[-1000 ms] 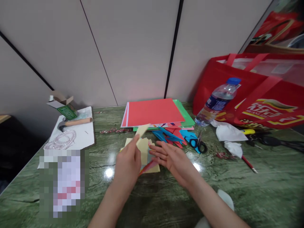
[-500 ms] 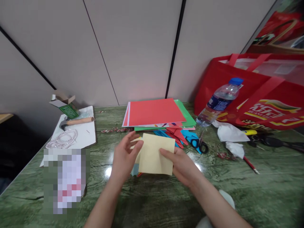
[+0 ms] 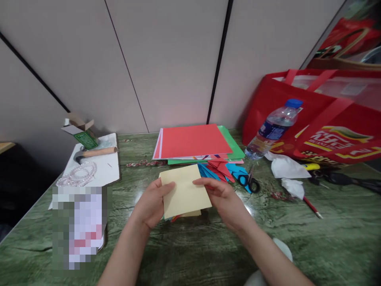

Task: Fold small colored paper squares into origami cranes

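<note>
Both my hands hold a pale yellow paper sheet just above the green marbled table. My left hand pinches its left edge, thumb on top. My right hand grips the right edge with fingers curled over the top. Under the sheet lie more cut paper pieces, with bits of red and blue showing at the lower edge. Beyond it lie blue and red paper scraps and blue-handled scissors.
A stack of coloured paper with a red top sheet lies by the wall. A water bottle leans on a red bag. Crumpled tissues, a red pencil, a hammer and beads lie around.
My left hand let go of a small yellow strip and both hands picked up the larger yellow sheet, then turned it and drew it slightly left.
</note>
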A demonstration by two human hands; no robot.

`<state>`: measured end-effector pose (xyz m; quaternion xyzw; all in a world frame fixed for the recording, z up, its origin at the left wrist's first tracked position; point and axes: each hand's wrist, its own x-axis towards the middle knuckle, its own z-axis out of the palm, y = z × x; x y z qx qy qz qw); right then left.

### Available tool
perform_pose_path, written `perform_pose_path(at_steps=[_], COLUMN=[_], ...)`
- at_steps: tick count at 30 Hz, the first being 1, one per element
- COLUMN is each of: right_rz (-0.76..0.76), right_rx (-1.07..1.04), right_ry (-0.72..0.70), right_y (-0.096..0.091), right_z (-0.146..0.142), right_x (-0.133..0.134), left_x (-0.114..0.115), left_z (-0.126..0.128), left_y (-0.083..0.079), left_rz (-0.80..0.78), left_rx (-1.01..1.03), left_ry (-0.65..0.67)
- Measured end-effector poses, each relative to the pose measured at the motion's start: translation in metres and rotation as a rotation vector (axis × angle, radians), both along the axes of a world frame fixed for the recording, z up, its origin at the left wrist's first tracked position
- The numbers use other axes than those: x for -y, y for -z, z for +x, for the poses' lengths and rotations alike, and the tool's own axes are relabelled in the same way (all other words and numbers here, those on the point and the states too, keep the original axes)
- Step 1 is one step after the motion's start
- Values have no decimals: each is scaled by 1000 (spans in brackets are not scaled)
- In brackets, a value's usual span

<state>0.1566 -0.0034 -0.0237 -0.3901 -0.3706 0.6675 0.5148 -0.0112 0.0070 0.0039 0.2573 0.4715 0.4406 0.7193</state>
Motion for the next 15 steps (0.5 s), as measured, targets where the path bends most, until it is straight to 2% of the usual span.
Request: perform_pose_path(at_steps=[4, 11, 15], right_rz=[125, 257, 312], right_rx=[115, 301, 237], right_ry=[-115, 35, -31], right_y=[1, 2, 0], right_z=[-2, 1, 0], right_x=[2, -1, 2], left_x=[0, 3, 1], left_z=[2, 5, 4], left_y=[1, -1, 1], left_rz=[8, 54, -35], left_rx=[-7, 1, -52], left_ry=[-7, 105, 37])
